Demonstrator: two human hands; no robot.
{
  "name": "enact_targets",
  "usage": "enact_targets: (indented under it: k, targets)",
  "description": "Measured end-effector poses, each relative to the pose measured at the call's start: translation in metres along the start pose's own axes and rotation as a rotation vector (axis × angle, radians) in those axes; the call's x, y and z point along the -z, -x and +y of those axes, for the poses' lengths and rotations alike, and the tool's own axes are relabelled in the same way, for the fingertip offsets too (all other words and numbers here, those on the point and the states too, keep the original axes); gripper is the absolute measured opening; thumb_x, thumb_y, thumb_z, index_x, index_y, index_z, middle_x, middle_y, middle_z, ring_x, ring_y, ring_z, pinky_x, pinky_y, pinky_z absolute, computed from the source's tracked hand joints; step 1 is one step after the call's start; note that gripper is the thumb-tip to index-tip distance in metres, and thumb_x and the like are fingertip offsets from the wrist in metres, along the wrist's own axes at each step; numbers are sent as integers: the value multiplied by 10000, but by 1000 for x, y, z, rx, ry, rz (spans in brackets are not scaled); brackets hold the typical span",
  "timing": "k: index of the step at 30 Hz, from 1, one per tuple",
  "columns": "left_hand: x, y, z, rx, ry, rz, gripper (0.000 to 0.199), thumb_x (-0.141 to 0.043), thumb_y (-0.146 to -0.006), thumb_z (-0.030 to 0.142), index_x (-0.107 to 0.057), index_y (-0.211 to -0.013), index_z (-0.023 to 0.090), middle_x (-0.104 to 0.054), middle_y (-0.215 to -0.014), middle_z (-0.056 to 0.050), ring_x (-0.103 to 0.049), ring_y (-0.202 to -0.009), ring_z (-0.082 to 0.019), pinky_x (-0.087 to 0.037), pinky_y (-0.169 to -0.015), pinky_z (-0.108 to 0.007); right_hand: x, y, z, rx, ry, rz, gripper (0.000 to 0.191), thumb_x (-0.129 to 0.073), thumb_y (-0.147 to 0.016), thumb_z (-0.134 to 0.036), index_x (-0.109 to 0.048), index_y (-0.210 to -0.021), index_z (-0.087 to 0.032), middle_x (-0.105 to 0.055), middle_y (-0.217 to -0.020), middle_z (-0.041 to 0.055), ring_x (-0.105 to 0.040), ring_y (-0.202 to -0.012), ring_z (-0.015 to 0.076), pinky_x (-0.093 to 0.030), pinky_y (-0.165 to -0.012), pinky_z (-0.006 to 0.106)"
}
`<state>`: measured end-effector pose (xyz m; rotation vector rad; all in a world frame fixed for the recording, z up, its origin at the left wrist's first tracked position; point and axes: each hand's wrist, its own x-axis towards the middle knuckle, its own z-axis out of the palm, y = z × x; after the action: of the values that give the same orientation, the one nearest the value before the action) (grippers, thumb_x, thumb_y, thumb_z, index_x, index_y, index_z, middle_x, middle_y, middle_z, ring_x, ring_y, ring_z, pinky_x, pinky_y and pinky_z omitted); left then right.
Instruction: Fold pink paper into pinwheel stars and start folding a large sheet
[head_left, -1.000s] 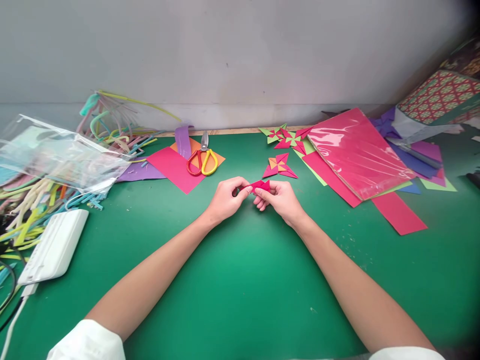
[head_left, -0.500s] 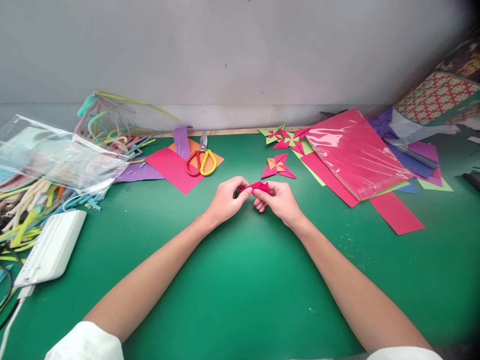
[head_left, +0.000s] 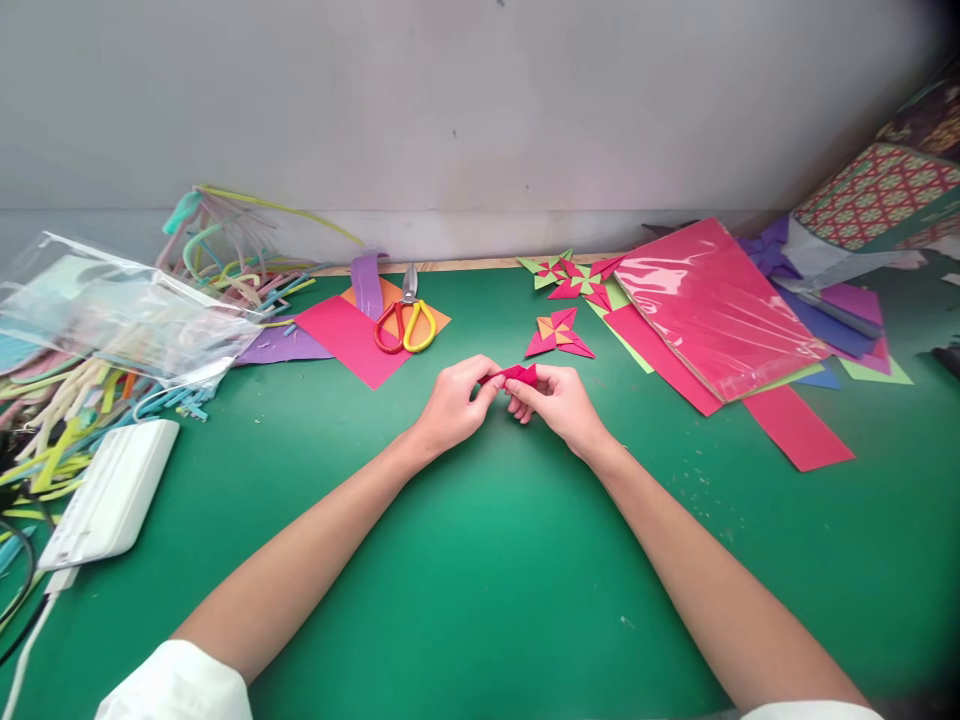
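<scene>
A small folded red paper piece [head_left: 519, 376] is pinched between both hands above the green table [head_left: 480, 580]. My left hand [head_left: 459, 400] grips its left end, thumb against fingers. On its right side my right hand [head_left: 561, 402] holds it between thumb and fingers, the lower fingers curled beneath. Parts of the piece are hidden by the fingertips. Just beyond the right hand lies a red and orange folded paper star [head_left: 559, 333]. Farther back are red and green folded stars [head_left: 583, 283].
Scissors [head_left: 406, 318] rest on red [head_left: 360, 340] and orange paper at back left. A white power bank [head_left: 112, 490], clear plastic bag [head_left: 127, 310] and fuzzy coloured stems fill the left. Wrapped red paper [head_left: 720, 310] and loose sheets lie at right. A grey wall stands behind.
The view has shifted slightly, so the table items appear a little farther right. Both hands keep nearly the same hold on the red piece.
</scene>
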<state>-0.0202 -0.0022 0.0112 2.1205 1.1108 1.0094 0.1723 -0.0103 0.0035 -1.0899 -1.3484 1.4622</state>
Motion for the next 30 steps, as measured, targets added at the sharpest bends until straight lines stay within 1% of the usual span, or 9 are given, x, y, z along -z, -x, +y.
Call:
enact_targets:
  k: [6,14,21,27,30]
  targets:
    - [-1,3,1,-25,-49,33,180,-533,-1031,230,-642,-898,179,-667,-841,-21,-582,-754,-147,-422,-708,-281,2,-1,4,32,-4,-8,348,-830,-827,-487,-741,-942,-171,-753,-783,43,-687,-648,158,-562,-550,259]
    - [-3,5,1,-52,-107,52,162,-532,-1027,220,-636,-906,185,-669,-859,-28,-592,-778,-159,-439,-746,-294,0,-1,7,33,3,21,339,-838,-811,-480,-744,-889,-165,-743,-697,35,-675,-605,160,-569,-600,289]
    - [-3,4,2,-54,-96,54,162,-538,-1028,229,-647,-916,188,-671,-852,-28,-602,-779,-163,-441,-741,-292,-2,-2,6,53,2,40,338,-851,-794,-480,-733,-859,-170,-733,-672,28,-670,-600,162,-568,-623,295]
    - [-2,3,2,7,-61,107,213,-530,-1041,268,-632,-874,185,-665,-831,-24,-590,-751,-155,-437,-722,-291,0,-2,3,15,6,27,405,-838,-791,-542,-743,-915,-168,-734,-697,33,-668,-601,165,-561,-582,290]
    - [-2,2,2,19,-57,113,210,-533,-1039,270,-633,-876,185,-669,-834,-23,-586,-746,-151,-435,-719,-290,0,-2,3,14,2,32,405,-837,-793,-540,-742,-919,-167,-735,-701,34,-669,-604,164,-557,-577,287]
